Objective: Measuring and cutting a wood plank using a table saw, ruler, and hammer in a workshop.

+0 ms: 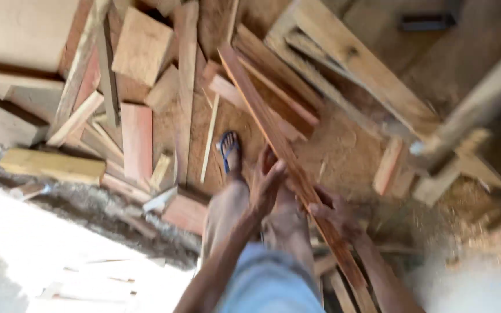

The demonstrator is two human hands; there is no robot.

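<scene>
Head view: both hands' grip [302, 194] holds reddish plank [262, 104].

Background: offcut boards and planks piled on the floor [343, 150]; square wooden block [141, 46] at upper left; pale yellowish beam [52, 166] at left; sawdust heap [494, 232] at right; blue sandal [228, 148] on sawdust-covered ground.

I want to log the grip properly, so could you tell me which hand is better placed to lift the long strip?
Probably the right hand: it grips the long reddish wood strip nearer its lower end, while the left hand only steadies it higher up.
</scene>
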